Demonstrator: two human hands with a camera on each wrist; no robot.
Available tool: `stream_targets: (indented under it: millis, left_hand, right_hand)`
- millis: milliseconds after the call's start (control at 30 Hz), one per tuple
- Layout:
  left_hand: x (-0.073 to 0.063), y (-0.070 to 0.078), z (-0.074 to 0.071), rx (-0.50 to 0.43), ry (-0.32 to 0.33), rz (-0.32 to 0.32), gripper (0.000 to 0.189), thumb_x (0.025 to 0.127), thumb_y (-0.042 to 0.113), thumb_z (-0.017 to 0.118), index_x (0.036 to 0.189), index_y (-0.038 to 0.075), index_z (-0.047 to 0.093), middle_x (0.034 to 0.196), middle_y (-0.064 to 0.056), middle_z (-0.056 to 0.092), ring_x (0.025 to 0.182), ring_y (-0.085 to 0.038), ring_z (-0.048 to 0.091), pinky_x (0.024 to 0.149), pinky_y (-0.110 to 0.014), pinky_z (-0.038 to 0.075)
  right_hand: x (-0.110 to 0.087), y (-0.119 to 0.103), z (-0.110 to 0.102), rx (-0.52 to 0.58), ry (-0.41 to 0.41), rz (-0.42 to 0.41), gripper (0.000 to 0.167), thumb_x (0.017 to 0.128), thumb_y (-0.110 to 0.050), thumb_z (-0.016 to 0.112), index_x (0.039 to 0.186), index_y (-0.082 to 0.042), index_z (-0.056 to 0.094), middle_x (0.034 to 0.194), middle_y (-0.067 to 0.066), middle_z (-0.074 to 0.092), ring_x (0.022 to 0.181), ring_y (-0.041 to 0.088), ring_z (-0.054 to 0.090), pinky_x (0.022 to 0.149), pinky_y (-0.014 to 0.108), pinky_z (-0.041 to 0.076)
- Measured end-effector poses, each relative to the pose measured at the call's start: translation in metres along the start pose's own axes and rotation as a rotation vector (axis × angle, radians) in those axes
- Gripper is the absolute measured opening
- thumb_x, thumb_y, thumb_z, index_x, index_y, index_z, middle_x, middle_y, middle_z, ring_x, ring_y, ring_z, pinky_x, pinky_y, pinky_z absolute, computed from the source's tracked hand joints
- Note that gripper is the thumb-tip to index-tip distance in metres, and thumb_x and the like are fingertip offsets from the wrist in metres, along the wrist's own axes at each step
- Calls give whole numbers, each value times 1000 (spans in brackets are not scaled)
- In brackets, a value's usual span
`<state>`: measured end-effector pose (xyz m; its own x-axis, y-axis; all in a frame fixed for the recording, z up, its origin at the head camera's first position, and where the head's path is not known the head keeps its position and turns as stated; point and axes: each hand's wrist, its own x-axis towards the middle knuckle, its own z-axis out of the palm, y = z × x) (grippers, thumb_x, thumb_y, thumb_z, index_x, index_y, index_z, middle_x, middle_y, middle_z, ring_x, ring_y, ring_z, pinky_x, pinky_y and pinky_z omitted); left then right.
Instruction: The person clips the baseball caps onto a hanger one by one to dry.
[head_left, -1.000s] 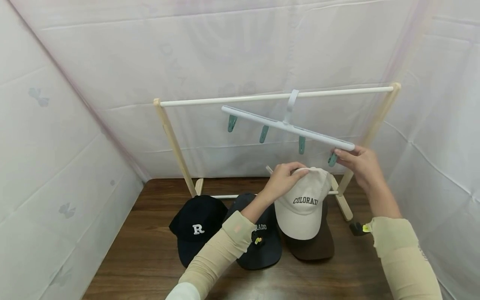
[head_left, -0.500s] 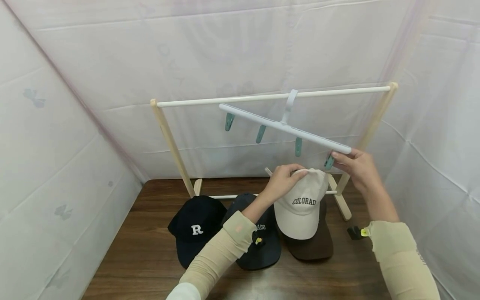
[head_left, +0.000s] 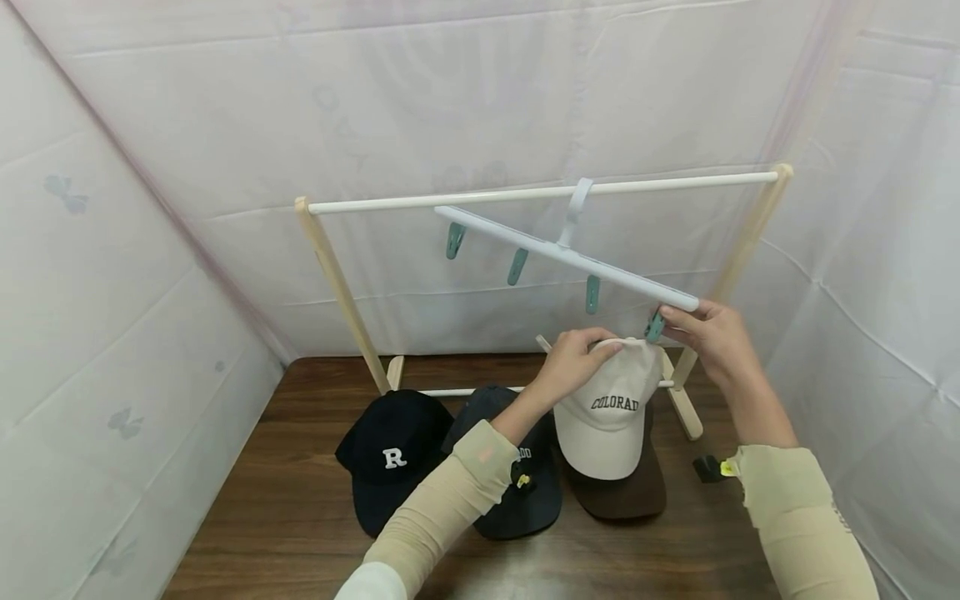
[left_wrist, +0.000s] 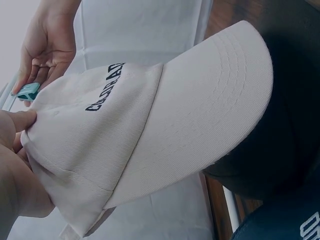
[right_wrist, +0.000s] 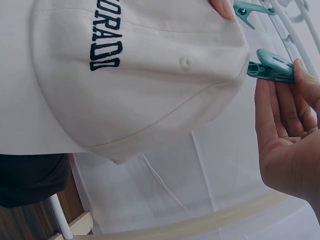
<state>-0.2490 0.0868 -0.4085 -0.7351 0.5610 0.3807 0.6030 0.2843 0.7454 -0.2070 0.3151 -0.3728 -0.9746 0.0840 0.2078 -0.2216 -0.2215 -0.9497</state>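
Observation:
My left hand point(head_left: 577, 358) pinches the crown of a cream baseball cap point(head_left: 609, 446) with dark lettering and holds it upright, brim down. At the low right end of a white clip hanger point(head_left: 487, 227), my right hand point(head_left: 716, 342) grips a green clip point(right_wrist: 275, 69) between thumb and fingers. In the right wrist view the clip's nose meets the crown's edge; whether it has the fabric between its jaws I cannot tell. The hanger hooks over the rack's white bar point(head_left: 450, 200) and tilts down to the right. Its other green clips point(head_left: 517, 267) hang without a cap.
A black cap point(head_left: 382, 425) with a white R, a dark navy cap point(head_left: 517, 517) and a brown cap point(head_left: 622, 500) lie in a row on the wooden table point(head_left: 255, 500). The rack's wooden legs point(head_left: 341, 292) stand behind them. White cloth surrounds the table.
The hanger's right end has dipped a little. My right hand has brought the clip down and left to the cap's crown; the cap has shifted slightly right.

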Motion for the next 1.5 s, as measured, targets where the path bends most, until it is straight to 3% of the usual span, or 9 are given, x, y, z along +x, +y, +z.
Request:
stream_targets:
  millis: [167,600,867,1233,1500]
  left_hand:
    - [2,3,2,4,9,1,26,103,32,62,116,14,76,111,2,76,98,-1,67,79,-15,50]
    - [7,13,9,22,56,12,28,103,32,62,117,12,75,111,-1,76,96,-4,69,78,-12,48]
    - [13,24,9,20,81,38,27,103,29,63,116,10,76,110,-2,76,94,-5,70,78,-13,49]
    - [12,22,14,-6,54,18,27,103,29,63,117,10,75,110,-3,76,87,1,66,72,-12,49]
    - [12,22,15,-17,32,34,26,102,29,64,116,10,75,109,-2,76,83,3,63,70,-11,48]
  right_hand:
    - [-1,-1,0,-19,-10,-4,11,93,0,72,102,0,77,90,3,78,87,11,75,82,26,57]
    - [-5,-2,-1,-128,-8,12,11,93,-5,74,99,-13,79,92,-2,78,90,8,74,84,21,55]
    - [-5,-7,-3,-177,-7,15,10,92,-6,75,102,-9,78,91,-4,78,89,6,74,80,18,56]
    - [-10,-7,-4,-212,24,20,12,90,-8,78,102,-7,78,89,-3,78,89,6,73,79,19,56]
    - [-12,-8,-5,-358,70,29,11,90,-20,80,101,-17,79,91,-8,78,93,4,72,84,19,55]
